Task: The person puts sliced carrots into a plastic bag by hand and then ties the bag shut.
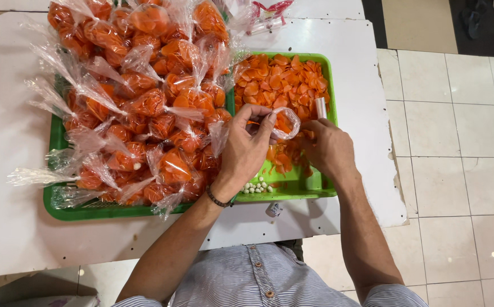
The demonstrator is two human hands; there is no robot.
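Light: bright, even, from overhead | Shadows: soft, short under forearms | Glare: white glints on the clear plastic bags of orange chips [139, 96] | Focus: sharp centre, mild edge stretch

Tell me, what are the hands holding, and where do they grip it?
The left hand holds a small clear plastic bag open by its rim. The right hand rests in the orange chips; whether it holds any is hidden.
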